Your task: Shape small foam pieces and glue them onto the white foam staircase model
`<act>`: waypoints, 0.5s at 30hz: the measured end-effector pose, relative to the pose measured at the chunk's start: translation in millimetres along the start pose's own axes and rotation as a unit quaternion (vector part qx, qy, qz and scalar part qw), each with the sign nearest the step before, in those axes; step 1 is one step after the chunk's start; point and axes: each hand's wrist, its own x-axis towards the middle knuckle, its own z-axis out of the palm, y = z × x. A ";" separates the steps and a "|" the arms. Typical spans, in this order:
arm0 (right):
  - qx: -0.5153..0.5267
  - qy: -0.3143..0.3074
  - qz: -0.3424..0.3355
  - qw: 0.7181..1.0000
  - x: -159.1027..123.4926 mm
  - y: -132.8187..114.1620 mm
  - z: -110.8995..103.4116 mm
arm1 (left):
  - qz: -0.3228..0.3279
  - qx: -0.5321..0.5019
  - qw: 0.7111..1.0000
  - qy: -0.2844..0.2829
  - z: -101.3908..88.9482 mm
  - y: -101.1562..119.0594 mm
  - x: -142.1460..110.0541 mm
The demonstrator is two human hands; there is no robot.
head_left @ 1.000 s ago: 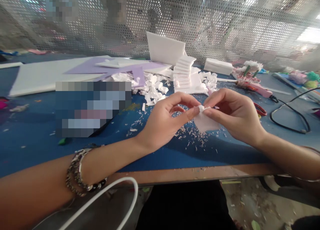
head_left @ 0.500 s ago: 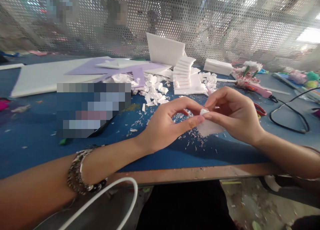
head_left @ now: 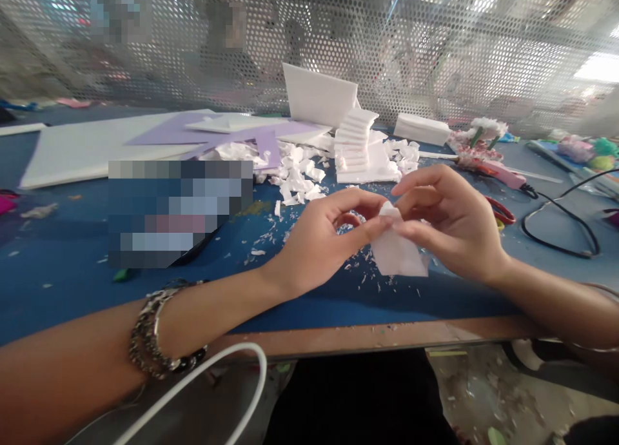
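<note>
A small, thin white foam sheet piece (head_left: 399, 255) hangs between my hands over the table, its top gathered into a bunched tip. My left hand (head_left: 324, 242) pinches the gathered top between thumb and forefinger. From the other side my right hand (head_left: 452, 229) holds the piece near the same spot, thumb against its front; the right forefinger is lifted and curved, and the other fingertips are partly hidden behind the sheet. White foam scraps (head_left: 297, 174) and tiny shavings lie just beyond and beneath the hands.
Behind are a stack of white foam strips (head_left: 355, 142), a standing white foam sheet (head_left: 319, 95) and purple sheets (head_left: 178, 129). A blurred-out phone-like object (head_left: 181, 213) lies left. A pink-handled tool (head_left: 503, 174) with a black cord (head_left: 575, 248) lies right. A perforated metal screen (head_left: 387, 51) borders the back.
The white sheet piece has turned and shows more of its face, hanging lower. My right forefinger has lifted off the gathered tip; my left hand has barely moved.
</note>
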 end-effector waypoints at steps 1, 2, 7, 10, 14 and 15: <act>-0.022 0.005 -0.012 1.000 -0.5 -0.5 0.4 | -0.003 0.007 1.000 0.007 -0.3 0.0 0.3; -0.045 0.017 -0.024 0.999 -0.9 -1.1 1.0 | -0.005 0.014 1.000 0.014 -0.5 -0.3 0.7; -0.178 0.047 -0.081 0.980 -1.8 -3.7 1.6 | -0.010 0.028 0.999 0.032 -1.5 -3.6 2.5; -0.244 0.023 -0.133 0.960 -0.7 -3.6 -2.1 | -0.013 0.008 1.000 0.017 -2.4 -5.3 3.2; -0.295 -0.017 -0.212 0.931 0.0 -1.0 -7.7 | -0.033 0.003 0.999 -0.008 -3.8 -8.0 4.4; -0.311 -0.027 -0.221 0.924 0.0 -0.4 -8.7 | -0.038 0.000 0.999 -0.015 -3.9 -8.8 4.6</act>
